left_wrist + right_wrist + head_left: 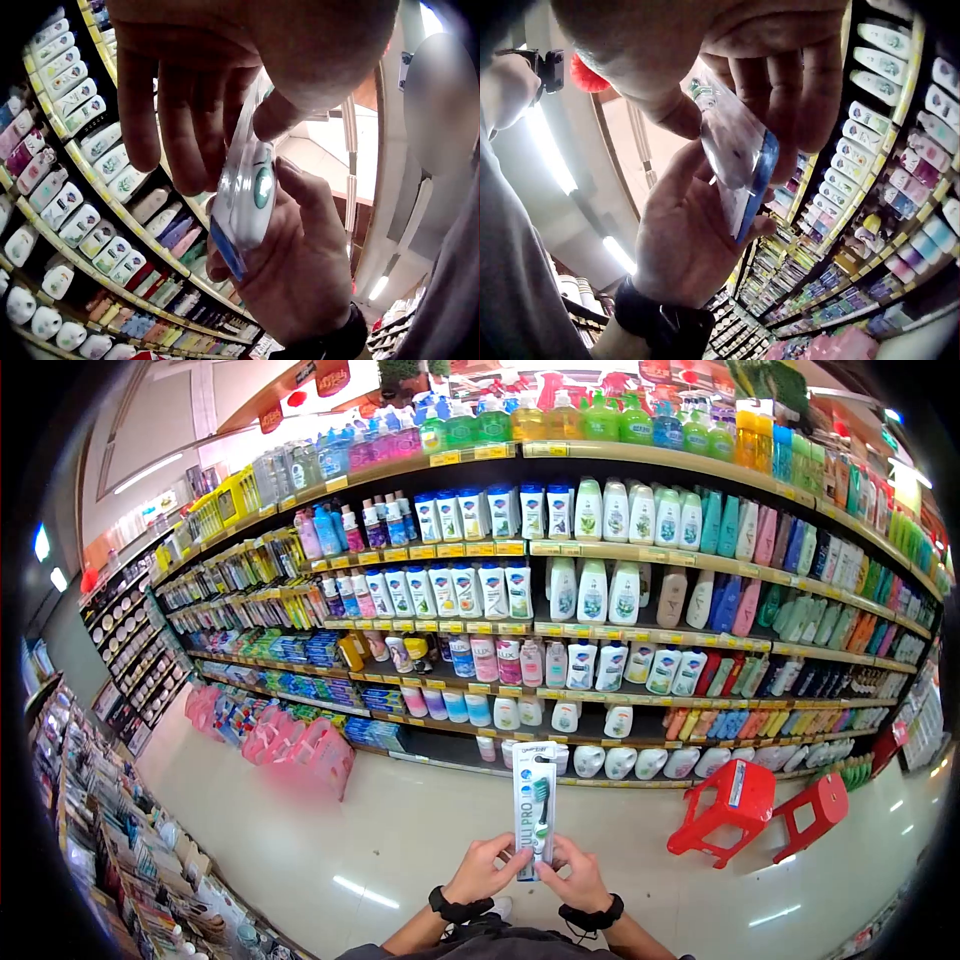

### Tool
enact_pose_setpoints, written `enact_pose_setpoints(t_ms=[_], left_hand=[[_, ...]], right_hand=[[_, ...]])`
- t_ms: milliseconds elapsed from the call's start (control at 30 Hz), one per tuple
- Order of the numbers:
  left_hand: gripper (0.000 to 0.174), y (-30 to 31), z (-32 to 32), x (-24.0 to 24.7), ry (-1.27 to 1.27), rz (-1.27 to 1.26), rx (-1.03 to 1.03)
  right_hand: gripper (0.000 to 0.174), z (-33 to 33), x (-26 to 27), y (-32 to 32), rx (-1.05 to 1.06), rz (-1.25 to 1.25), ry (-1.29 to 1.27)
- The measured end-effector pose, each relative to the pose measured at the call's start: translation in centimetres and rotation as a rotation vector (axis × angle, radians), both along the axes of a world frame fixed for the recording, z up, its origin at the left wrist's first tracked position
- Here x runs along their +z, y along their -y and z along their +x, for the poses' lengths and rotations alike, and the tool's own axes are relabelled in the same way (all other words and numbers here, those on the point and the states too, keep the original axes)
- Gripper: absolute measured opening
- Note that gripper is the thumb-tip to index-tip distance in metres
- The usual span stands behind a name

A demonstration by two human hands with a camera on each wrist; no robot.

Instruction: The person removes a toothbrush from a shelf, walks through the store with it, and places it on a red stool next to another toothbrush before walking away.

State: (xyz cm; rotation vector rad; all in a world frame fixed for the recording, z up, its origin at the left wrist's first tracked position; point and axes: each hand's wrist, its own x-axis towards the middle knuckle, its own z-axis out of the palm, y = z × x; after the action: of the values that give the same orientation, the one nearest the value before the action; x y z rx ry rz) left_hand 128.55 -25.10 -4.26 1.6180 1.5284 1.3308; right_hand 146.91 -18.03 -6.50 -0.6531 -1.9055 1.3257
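A toothbrush in a clear and white blister pack (535, 805) stands upright in front of the body in the head view, its printed front facing the camera. My left hand (485, 872) pinches the lower left edge, thumb on the front. The lower right edge is pinched by my right hand (575, 878), thumb also on the front. In the left wrist view the pack (251, 195) shows from its lower end, between both hands. The right wrist view shows the pack (739, 150) with a blue edge, fingers behind it.
Long shelves (650, 550) of bottles curve across the front. Two red stools (735, 800) stand at the right on the tiled floor (420, 830). Pink bags (300, 750) sit by the shelf base at the left, and another shelf of goods (130, 820) runs along the near left.
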Motion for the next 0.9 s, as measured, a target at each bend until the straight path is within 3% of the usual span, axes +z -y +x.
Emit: enact_pose_setpoints(t_ms=[200,533,733,900], left_hand=[[0.019,0.4,1.9,-0.3,0.014,0.002,0.005],[0.020,-2.9,6.4,-1.8,0.000,-0.060,-0.158],[0.020,-7.5,10.8,-2.1,-0.014,-0.181,-0.398],[0.019,-12.2,16.8,-2.8,-0.018,-0.054,-0.634]], right_hand=[[0.052,1.7,-0.5,0.3,0.010,-0.036,0.010],[0.054,7.5,-1.5,0.7,-0.177,-0.079,0.014],[0.055,12.4,-1.9,0.7,-0.428,-0.041,0.063],[0.054,17.5,-2.3,0.5,-0.644,-0.099,0.097]])
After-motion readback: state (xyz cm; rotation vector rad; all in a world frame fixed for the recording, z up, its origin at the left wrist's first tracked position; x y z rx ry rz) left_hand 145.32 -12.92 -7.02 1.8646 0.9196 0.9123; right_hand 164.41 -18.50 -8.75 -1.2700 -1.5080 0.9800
